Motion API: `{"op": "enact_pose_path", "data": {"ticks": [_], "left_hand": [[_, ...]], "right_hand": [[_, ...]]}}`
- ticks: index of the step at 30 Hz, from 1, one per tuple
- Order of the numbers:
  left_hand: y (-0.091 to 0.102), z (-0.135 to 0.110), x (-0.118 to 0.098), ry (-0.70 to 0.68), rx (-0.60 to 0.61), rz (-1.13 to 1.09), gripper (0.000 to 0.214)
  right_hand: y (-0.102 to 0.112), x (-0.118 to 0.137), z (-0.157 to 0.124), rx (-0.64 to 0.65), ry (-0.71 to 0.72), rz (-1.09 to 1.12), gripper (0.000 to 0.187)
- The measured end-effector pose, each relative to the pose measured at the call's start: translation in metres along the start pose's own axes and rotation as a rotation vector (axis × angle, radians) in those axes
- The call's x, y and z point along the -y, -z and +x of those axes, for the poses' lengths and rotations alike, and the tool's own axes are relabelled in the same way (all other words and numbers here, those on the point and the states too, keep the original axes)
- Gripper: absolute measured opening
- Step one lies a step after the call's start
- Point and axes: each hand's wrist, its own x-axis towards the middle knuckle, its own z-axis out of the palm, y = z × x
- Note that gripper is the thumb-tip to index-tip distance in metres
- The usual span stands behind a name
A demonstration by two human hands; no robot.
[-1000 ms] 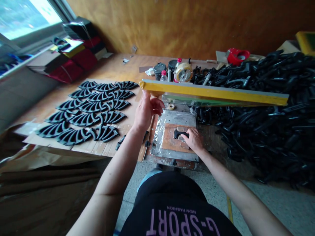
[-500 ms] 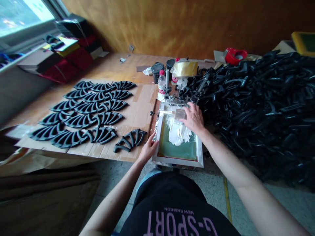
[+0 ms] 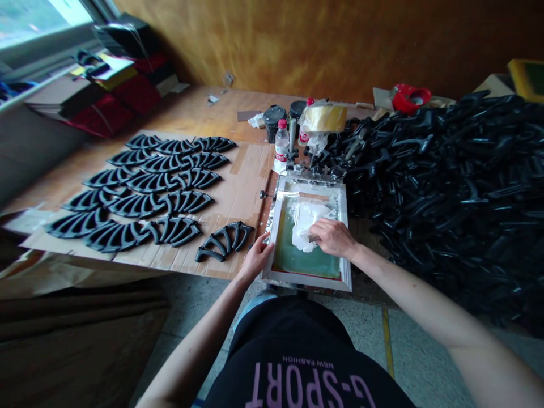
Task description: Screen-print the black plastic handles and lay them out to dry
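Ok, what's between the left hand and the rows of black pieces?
A separate set of black arched pieces lies between the left hand and the rows, seen in the head view.

We face a mottled ochre wall (image 3: pixel 323 45) across the top of the frame, with a bright window (image 3: pixel 38 14) at upper left. Our wooden table (image 3: pixel 182 107) runs below it, and speckled terrazzo floor (image 3: pixel 425 362) with a yellow stripe (image 3: pixel 387 348) shows at lower right.

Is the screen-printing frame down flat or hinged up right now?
Down: the screen-printing frame lies flat, the left hand at its edge and the right hand on its mesh.
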Motion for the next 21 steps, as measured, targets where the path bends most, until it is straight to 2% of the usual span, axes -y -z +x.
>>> {"op": "enact_pose_path", "data": {"ticks": [3, 5, 7, 9, 13, 15, 18, 20, 21], "left_hand": [[0.000, -0.001, -0.002, 0.013, -0.007, -0.021, 0.069], [0.000, -0.002, -0.004, 0.013, -0.015, -0.024, 0.069], [0.000, -0.005, -0.009, 0.014, -0.012, -0.032, 0.069], [0.003, -0.009, -0.020, 0.013, 0.012, -0.058, 0.073], [0.015, -0.024, -0.060, -0.001, 0.050, -0.112, 0.083], [0.021, -0.033, -0.085, -0.028, 0.039, -0.134, 0.076], [0.027, -0.039, -0.125, -0.082, 0.021, -0.198, 0.065], [0.026, -0.036, -0.151, -0.168, -0.025, -0.258, 0.063], [0.025, -0.033, -0.163, -0.238, -0.065, -0.290, 0.061]], "right_hand": [[-0.015, 0.009, -0.007, -0.106, 0.028, -0.055, 0.022], [-0.020, 0.013, -0.016, -0.100, 0.094, -0.035, 0.022], [-0.018, 0.012, -0.016, -0.086, 0.072, 0.012, 0.017], [-0.007, 0.003, -0.002, -0.118, -0.049, 0.054, 0.014], [0.029, -0.031, 0.044, -0.219, -0.363, 0.033, 0.051], [0.051, -0.054, 0.054, -0.268, -0.483, -0.015, 0.056], [0.074, -0.091, 0.036, -0.449, -0.651, -0.022, 0.046], [0.074, -0.111, 0.010, -0.549, -0.768, 0.034, 0.036], [0.067, -0.117, -0.003, -0.548, -0.801, 0.087, 0.034]]}}
